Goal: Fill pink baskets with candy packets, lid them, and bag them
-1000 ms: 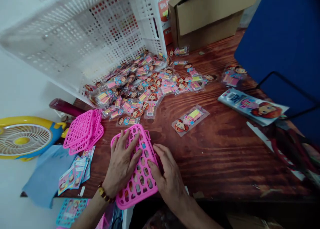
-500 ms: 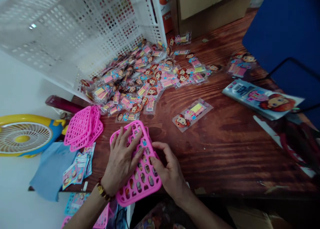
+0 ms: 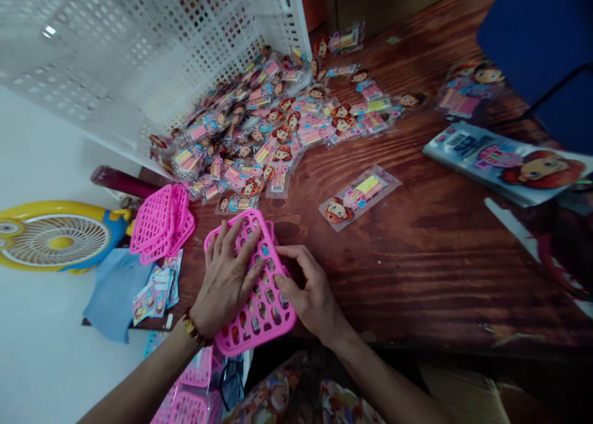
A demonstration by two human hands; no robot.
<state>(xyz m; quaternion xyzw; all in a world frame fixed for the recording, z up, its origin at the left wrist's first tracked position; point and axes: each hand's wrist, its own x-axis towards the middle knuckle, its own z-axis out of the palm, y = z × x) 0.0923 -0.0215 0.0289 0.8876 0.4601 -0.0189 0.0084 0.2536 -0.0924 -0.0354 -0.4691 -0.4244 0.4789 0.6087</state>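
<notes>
A pink perforated plastic case (image 3: 259, 313) lies on the wooden table (image 3: 417, 269) near its front edge. My left hand (image 3: 227, 282) lies flat on top of the case with fingers spread. My right hand (image 3: 308, 291) grips the case's right edge, fingers curled against it. Colourful packets show through the case's holes. One clear packet with a cartoon doll face (image 3: 359, 196) lies alone just beyond my right hand.
A tipped white mesh basket (image 3: 139, 59) spills a heap of small doll packets (image 3: 273, 133). Pink mesh lids (image 3: 162, 223) and loose cards (image 3: 155, 288) lie at left, beside a yellow fan (image 3: 55, 235). Printed sheets (image 3: 504, 164) and a blue chair (image 3: 546, 41) are at right.
The view has tilted down and shifted, so everything sits higher in the frame. Both hands stay on the pink case; my right fingers have shifted slightly along its right edge.
</notes>
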